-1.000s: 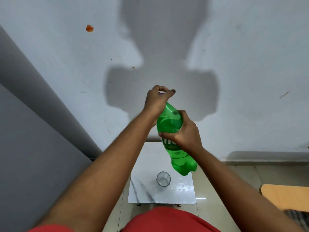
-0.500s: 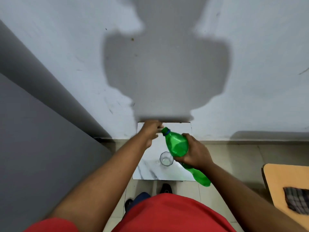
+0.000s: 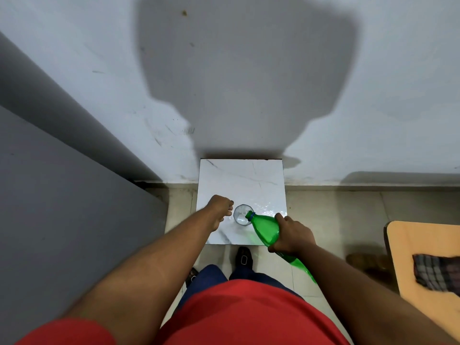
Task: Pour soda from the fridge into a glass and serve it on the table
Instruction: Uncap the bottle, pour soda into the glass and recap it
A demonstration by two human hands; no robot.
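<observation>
Since the earlier frame I have tipped the bottle [image 3: 265,226], clamped mid-body in my right hand [image 3: 292,236], mouth over the fragile glass [image 3: 242,214] on the table [image 3: 261,180]; left hand [image 3: 220,207] closed beside it, contents unseen.

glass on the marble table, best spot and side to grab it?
Wrap the side wall of the glass below the rim, coming from its left, probably with the left hand. It stands upright and open-topped, and the tilted bottle in the right hand blocks its right rim.
</observation>
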